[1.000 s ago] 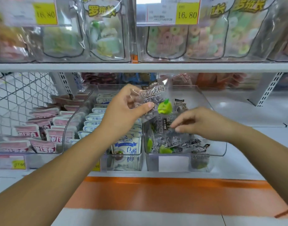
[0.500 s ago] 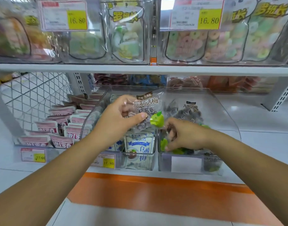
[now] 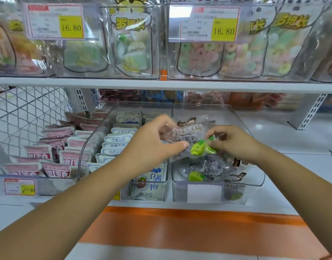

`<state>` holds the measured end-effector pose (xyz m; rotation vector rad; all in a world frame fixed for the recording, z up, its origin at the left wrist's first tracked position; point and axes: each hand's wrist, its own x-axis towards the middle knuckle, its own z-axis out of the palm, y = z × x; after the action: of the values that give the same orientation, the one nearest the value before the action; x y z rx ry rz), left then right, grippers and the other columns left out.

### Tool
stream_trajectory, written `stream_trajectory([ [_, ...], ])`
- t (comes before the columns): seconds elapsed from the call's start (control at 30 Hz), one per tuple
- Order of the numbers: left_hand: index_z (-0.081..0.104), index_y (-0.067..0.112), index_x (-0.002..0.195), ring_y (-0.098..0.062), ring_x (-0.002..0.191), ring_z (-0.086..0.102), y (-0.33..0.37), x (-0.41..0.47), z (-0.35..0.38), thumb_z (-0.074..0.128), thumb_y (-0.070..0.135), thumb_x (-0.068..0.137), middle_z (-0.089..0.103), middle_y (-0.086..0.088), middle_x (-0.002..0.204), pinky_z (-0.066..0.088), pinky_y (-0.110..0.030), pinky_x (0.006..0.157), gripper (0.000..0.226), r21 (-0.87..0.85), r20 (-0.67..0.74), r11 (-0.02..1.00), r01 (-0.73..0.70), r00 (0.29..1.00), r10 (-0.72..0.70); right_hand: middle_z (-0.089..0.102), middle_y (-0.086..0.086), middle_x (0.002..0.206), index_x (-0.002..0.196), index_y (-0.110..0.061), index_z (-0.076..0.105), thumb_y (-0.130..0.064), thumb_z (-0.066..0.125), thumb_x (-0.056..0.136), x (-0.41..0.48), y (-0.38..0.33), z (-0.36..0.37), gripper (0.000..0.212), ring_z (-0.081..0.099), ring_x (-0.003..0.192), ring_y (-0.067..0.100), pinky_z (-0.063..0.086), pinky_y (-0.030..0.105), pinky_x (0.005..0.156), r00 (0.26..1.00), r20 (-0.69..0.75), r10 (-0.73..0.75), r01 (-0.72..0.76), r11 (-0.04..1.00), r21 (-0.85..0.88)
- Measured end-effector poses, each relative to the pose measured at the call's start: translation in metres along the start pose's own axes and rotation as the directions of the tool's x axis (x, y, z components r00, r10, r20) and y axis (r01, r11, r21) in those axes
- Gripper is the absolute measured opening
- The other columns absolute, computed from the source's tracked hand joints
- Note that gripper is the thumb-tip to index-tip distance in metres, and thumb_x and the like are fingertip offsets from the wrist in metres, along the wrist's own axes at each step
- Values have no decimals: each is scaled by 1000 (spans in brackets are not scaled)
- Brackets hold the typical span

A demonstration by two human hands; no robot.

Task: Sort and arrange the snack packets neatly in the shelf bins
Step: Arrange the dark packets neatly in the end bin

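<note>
Snack packet, clear plastic, dark plums, green fruit emblem (image 3: pixel 187 136): was held over the right-hand clear plastic shelf bin (image 3: pixel 254 192). Left hand (image 3: pixel 152 145) fingers pinched its left edge; right hand (image 3: pixel 234 141) fingers pinched the right edge by the emblem. Seemingly kept label-forward for squaring before seating. Matching packets (image 3: pixel 208 169) lay jumbled beneath; white-and-blue packets (image 3: pixel 120 139) stood filed alongside.

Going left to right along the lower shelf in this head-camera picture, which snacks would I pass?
Pink-labelled packets → blue-and-white packets → clear packets of dark plums with a green fruit print → white shelf board.
</note>
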<state>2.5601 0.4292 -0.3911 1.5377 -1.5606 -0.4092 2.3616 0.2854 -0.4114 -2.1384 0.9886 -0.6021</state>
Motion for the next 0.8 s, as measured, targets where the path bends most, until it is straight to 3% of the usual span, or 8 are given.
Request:
stream_trajectory([
  [0.1,48,39,94,6,65,57,12,9,16,75,41,80,59,15,81,45,-11,55,30,199,224,976,-83,974,37,57,3,97,115,-47,59,2,66,84,-5,1,-6,58,53,67,21,55,41,70,1000,4,10,-10,995,101],
  [0.2,47,39,116,3,66,52,15,13,30,74,39,81,53,19,80,39,-13,55,44,380,396,893,-239,915,76,56,14,89,138,-54,35,3,70,81,-11,0,-13,88,57,66,21,55,36,65,999,39,32,-39,976,214],
  [0.33,58,30,113,-9,98,52,2,8,37,62,54,85,58,13,104,47,-30,79,37,586,467,682,-438,870,157,52,11,85,128,-29,52,6,69,81,-23,-7,-13,61,57,57,10,53,19,54,991,119,55,-86,958,274],
  [0.43,56,28,114,-5,105,37,-6,0,35,60,57,85,46,11,112,39,-24,88,40,538,475,710,-455,859,191,55,9,80,117,-24,57,3,70,82,-25,-3,-4,46,58,63,15,52,26,59,972,230,45,-101,967,236],
  [0.57,29,31,139,-4,127,26,-7,-4,32,71,56,76,15,12,149,27,-16,100,80,494,349,781,-382,910,224,60,11,78,97,-33,61,-7,73,82,-25,0,18,33,55,69,32,52,51,74,965,259,-48,24,995,93],
  [0.63,5,33,151,-6,142,10,-7,-3,31,68,56,79,-2,16,158,18,-22,111,98,535,389,767,-354,909,148,65,5,80,94,-38,63,-13,70,85,-24,-5,21,27,56,69,32,53,45,76,950,303,-74,79,997,-4],
  [0.7,0,32,152,-9,141,17,-6,-1,33,62,55,84,15,12,158,22,-23,110,95,601,432,698,-390,893,128,64,-4,77,100,-41,65,-25,65,91,-24,-13,8,18,55,68,16,47,34,72,916,402,-5,22,999,-37],
  [0.8,18,29,149,-13,121,38,-3,6,36,57,53,89,50,8,132,32,-24,87,76,654,441,617,-437,883,158,70,-15,103,108,-47,64,-40,62,90,-24,-18,-18,20,66,100,16,49,38,96,879,470,77,-40,995,-88],
])
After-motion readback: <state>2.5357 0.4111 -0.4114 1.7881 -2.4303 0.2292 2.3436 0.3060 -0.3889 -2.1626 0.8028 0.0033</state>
